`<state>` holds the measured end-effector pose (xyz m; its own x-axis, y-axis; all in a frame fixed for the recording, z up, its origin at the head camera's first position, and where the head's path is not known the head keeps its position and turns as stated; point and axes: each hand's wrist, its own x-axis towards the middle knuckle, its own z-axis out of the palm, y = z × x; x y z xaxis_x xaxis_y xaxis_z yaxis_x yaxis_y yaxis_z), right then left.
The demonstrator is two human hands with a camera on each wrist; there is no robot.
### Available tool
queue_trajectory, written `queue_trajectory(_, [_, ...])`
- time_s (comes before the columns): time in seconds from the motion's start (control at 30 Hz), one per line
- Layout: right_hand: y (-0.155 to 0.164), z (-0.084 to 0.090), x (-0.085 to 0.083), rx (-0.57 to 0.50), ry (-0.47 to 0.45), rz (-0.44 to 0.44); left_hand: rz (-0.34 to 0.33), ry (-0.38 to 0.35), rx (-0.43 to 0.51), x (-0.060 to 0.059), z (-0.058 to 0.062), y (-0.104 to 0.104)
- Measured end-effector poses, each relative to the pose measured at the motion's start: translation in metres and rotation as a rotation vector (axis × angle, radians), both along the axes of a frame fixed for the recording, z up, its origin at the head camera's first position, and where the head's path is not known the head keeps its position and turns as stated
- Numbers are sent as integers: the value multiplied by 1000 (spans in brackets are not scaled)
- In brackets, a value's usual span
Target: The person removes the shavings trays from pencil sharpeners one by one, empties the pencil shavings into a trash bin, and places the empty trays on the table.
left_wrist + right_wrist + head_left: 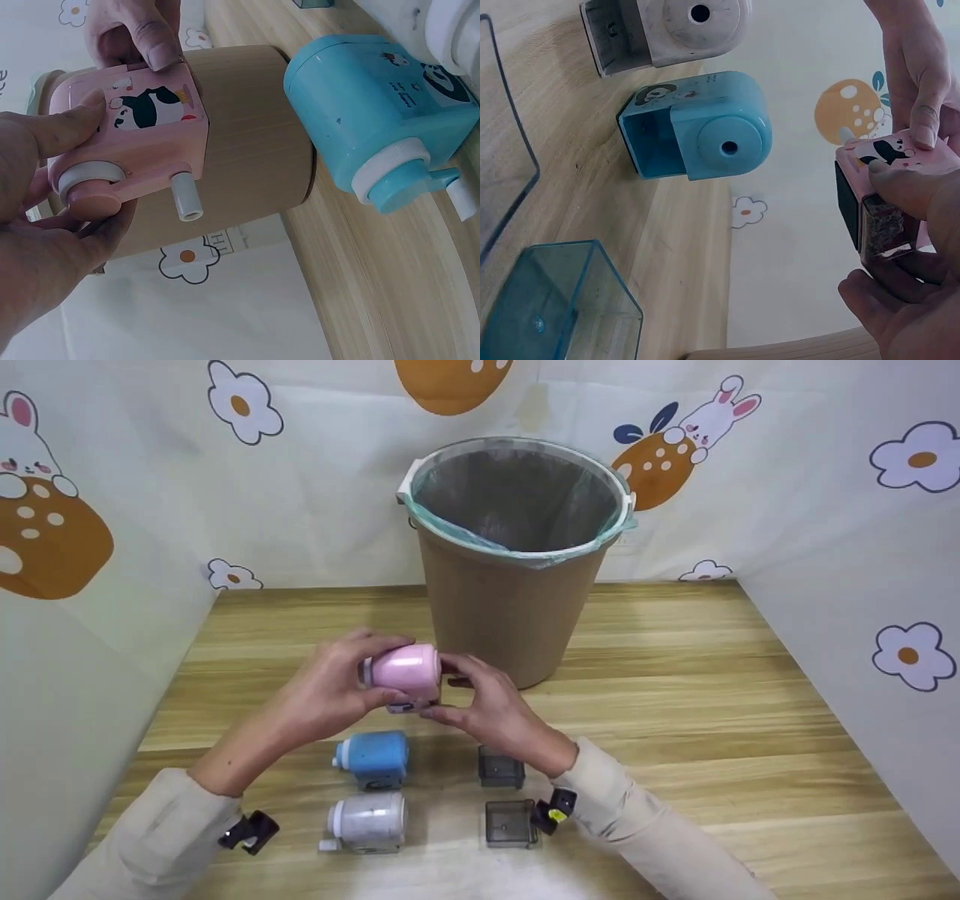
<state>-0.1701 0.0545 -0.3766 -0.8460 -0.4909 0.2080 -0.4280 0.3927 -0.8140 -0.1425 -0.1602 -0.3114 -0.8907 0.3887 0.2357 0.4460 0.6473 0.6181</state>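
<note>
Both hands hold a pink pencil sharpener [405,670] in the air in front of a brown bin [510,600]. My left hand [346,682] grips its crank end, with the thumb on the panda picture [150,109] and the fingers under the round knob [91,187]. My right hand [466,694] pinches the other end, where a clear drawer of shavings [885,225] shows, thumb above and fingers below. A blue sharpener [373,757] lies on the wooden table just below the hands. A white sharpener [367,821] lies nearer to me.
The bin has a green liner [517,547] and stands at the back middle of the table [712,720]. Two clear drawers [501,769] [510,823] lie right of the sharpeners, under my right wrist. Patterned cloth walls [825,510] close in the back and both sides.
</note>
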Motion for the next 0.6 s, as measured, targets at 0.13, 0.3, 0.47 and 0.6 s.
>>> queue_trajectory(0.13, [1, -2, 0, 2, 4, 23, -27, -15, -19, 0, 0, -1])
queue_trajectory(0.3, [4, -4, 0, 27, -2, 38, -44, -37, -46, 0, -3, 0])
queue_trajectory(0.47, [5, -9, -1, 35, 26, 16, -20, -26, -48, -2, -6, 5])
queue_trajectory(0.6, [8, -12, 0, 43, 45, 27, -38, -17, -78, -3, -7, 7])
